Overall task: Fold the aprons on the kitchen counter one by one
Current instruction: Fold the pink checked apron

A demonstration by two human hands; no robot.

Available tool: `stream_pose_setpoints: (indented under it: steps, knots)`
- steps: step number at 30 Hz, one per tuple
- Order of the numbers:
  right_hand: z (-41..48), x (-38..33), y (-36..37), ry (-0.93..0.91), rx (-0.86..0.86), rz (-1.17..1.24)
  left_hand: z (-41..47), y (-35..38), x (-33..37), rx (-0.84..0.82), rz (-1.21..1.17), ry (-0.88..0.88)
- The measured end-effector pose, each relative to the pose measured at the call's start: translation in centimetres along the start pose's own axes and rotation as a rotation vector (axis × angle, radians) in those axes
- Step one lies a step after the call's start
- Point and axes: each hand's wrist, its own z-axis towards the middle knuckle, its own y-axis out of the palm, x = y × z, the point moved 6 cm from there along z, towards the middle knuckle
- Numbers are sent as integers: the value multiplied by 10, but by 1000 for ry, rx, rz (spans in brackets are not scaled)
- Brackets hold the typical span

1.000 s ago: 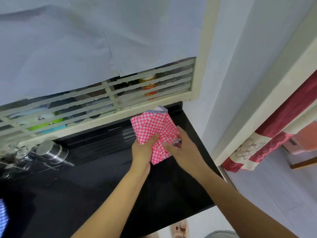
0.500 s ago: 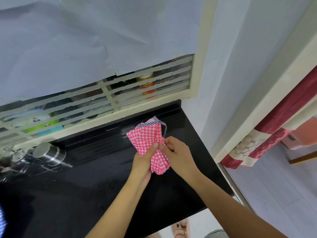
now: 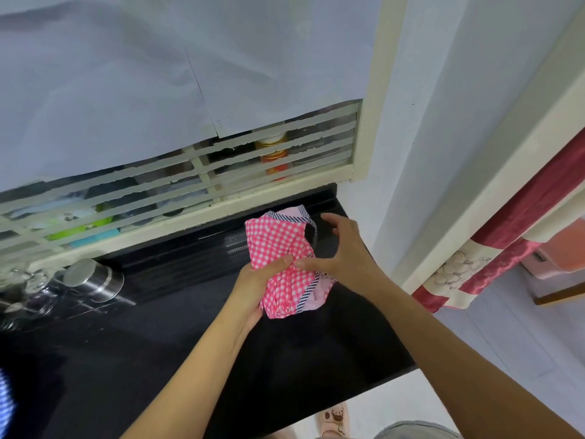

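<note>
A: Edges?
B: Wall (image 3: 414, 185) just right of right hand (image 3: 343, 258); counter (image 3: 152, 350) runs wide left of left hand (image 3: 254, 288).
A: Hands?
B: Left grips bunched apron (image 3: 273, 240) between both; right thumb touches it, fingers arched apart.

1. Finding: no text, brand, number or sign in the frame can be read.
2. Red and gold cylindrical tin (image 3: 274, 160), upper centre, behind the cream window bars (image 3: 202, 179): yellow marks on its red label, too blurred to read.
3. White paper sheets (image 3: 126, 74) over the window, upper left: a small dark mark near one sheet's lower edge, too small to read.
4. Pale slipper (image 3: 335, 418), bottom centre: a brown printed figure; any lettering is illegible.
</note>
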Motion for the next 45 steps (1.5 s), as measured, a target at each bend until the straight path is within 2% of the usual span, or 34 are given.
stream_pose_setpoints:
  steps: [2,3,4,7,9,13,16,19,23,28,30,31,34,35,37,41,43,45]
  knots:
    - [0,4,12,81,-323,148,0,1,6,-30,31,-17]
    - [-4,4,18,113,-426,196,-1,3,8,-53,30,-33]
    - [-7,4,22,130,-453,216,-2,4,10,-94,22,-49]
    - [-10,2,25,88,-336,223,-5,12,14,-293,43,-87]
    - [-13,1,25,74,-332,233,-9,16,17,-357,117,-51]
    - [-19,-2,16,110,-484,221,0,6,21,-212,77,-43]
    - [-8,12,-24,140,-321,388,11,-16,24,-126,4,-78]
    - [1,25,-57,173,-175,597,11,-31,25,-112,-76,-134]
    - [4,26,-57,137,-139,648,8,-36,17,-41,-114,-221]
    - [7,10,-65,64,-106,1039,5,-40,13,4,-58,-241]
    - [3,3,-68,54,-126,903,5,-45,14,46,-53,-255]
    - [-1,-3,-67,25,-151,716,5,-47,14,56,-43,-267]
    - [-11,-33,-55,-170,-287,-47,6,-52,19,68,106,-275]
    - [-15,-41,-45,-229,-344,-242,5,-51,22,66,175,-269]
    - [-20,-54,-25,-287,-450,-467,7,-48,28,59,340,-238]
    - [-21,-75,1,-378,-581,-533,8,-24,42,-27,832,-147]
    - [-15,-87,5,-413,-620,-488,2,-3,47,-129,1124,-40]
    - [-6,-93,4,-388,-659,-395,-8,17,47,-279,1308,60]
